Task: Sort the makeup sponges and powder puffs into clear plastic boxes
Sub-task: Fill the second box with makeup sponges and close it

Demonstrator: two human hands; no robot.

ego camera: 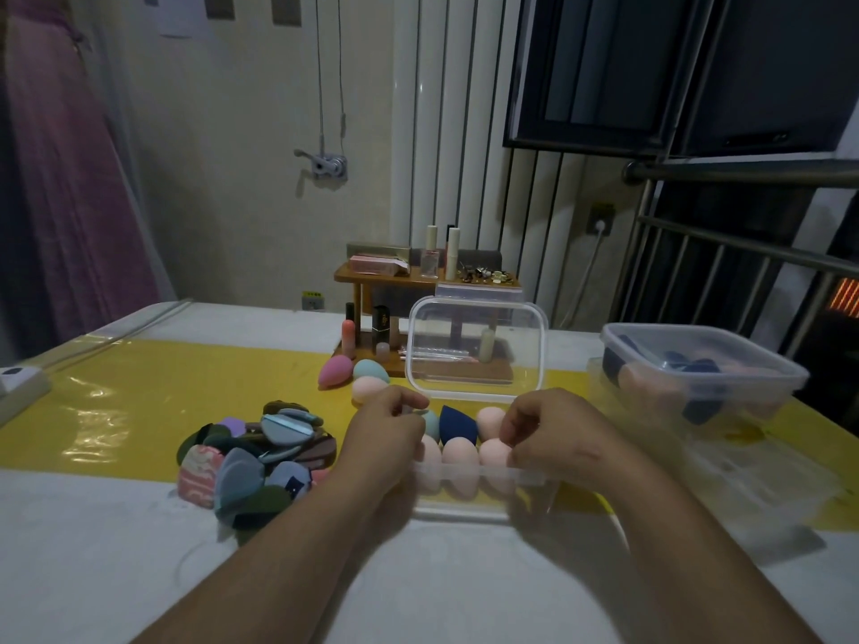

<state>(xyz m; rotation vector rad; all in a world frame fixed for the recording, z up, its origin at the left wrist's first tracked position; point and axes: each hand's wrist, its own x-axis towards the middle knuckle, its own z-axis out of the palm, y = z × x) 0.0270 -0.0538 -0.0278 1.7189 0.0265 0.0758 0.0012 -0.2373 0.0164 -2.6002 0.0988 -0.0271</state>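
1. Two hands reach over a clear plastic box (479, 474) that sits near the front middle of the table (93, 564), partly on a yellow mat (116, 411).
2. Inside the box lie several egg-shaped sponges. A dark blue sponge (458, 422) is at the back middle, with a teal sponge (431, 424) to its left. Pale pink sponges (460, 457) fill the front row and the back right corner.
3. The left hand (386, 434) is over the box's left side with its fingers curled. Its fingertips are close to the lower left corner of the lid (474, 346), but I cannot tell whether it grips anything.
4. The right hand (553, 429) is over the box's right side, fingers curled down just beside a pink sponge. Whether it pinches anything cannot be told either.
5. The lid stands upright along the back edge of the box.
6. Three loose sponges (367, 378) lie together on the mat just behind the left hand: one deep pink, one teal, one pale pink.
7. A heap of flat powder puffs (255, 462) in grey, blue, green, lilac and pink lies on the table left of the box, beside the left wrist.
8. A second clear box (743, 360) on the far right holds dark blue and pink pieces.
9. A small wooden shelf (372, 276) with cosmetics stands behind the lid.
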